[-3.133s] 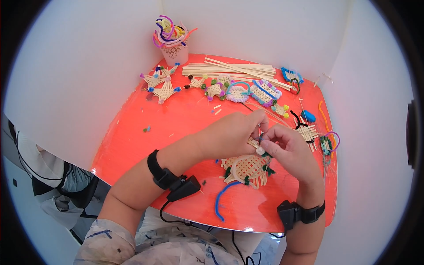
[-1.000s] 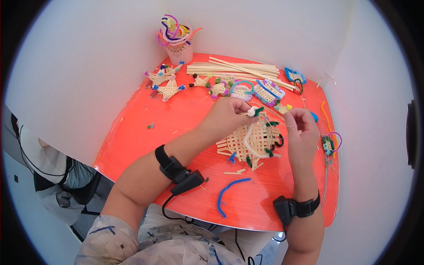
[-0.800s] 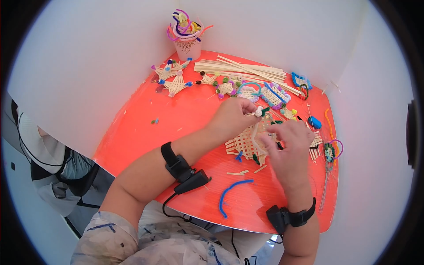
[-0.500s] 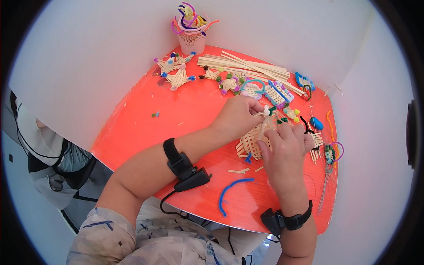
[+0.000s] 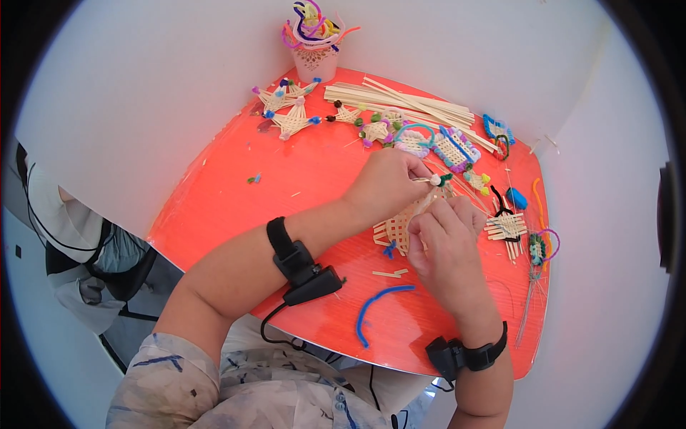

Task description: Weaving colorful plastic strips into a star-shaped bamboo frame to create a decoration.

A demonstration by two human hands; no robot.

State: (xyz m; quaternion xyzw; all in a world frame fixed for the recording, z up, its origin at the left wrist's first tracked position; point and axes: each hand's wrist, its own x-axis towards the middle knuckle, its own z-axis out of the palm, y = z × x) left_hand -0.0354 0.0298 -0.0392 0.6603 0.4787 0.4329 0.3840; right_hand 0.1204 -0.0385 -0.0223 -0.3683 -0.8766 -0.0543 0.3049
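Note:
A woven lattice of pale flat strips (image 5: 401,227) lies tilted under my hands at the right of the red table. My left hand (image 5: 389,179) pinches its upper corner, beside a white pipe-cleaner knot (image 5: 434,179) and a dark green one (image 5: 446,179). A blue pipe-cleaner tie (image 5: 389,249) sits at its lower corner, with strip ends sticking out beside it. Over the weave's right side, my right hand (image 5: 449,239) has its fingers curled and pressed together; what they grip is hidden. A loose blue pipe cleaner (image 5: 377,306) curves near the table's front edge.
Star-shaped weaves (image 5: 293,120), pale strips (image 5: 400,104) and trimmed woven pieces (image 5: 456,147) line the back of the red table (image 5: 236,207). A pink cup of pipe cleaners (image 5: 314,64) stands behind. Thin wires (image 5: 527,314) lie at the right, near a black-tied weave (image 5: 506,225).
My right hand has shifted slightly left and turned, its fingers drawing closer together. The woven lattice has tilted a little with its lower edge leftward. My left hand keeps its pinch.

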